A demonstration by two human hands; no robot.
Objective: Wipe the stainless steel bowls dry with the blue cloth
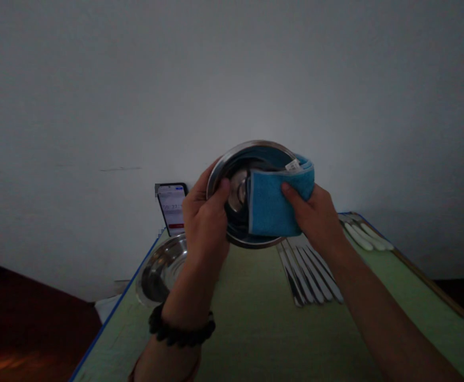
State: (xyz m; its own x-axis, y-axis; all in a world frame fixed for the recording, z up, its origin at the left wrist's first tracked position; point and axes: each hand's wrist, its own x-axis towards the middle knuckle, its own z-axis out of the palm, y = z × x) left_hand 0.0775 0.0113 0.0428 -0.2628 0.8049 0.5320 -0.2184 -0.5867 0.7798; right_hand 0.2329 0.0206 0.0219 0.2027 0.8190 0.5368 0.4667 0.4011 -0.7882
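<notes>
A shiny metal bowl (237, 193) is held up above the table, its inside tilted toward me. My left hand (208, 217) grips its left rim, thumb inside and fingers behind. A folded blue cloth (271, 204) with a small white tag covers the right part of the bowl. My right hand (311, 212) pinches the cloth over the bowl's right rim, thumb in front; its other fingers are mostly hidden. Below my left wrist, a second metal bowl (156, 278) rests on the table, partly covered by my forearm.
A phone (172, 204) with a lit timer screen leans against the wall behind the green table (247, 318). Several metal utensils (307, 276) lie in a row under my right arm. White-handled utensils (361, 236) sit at the far right edge.
</notes>
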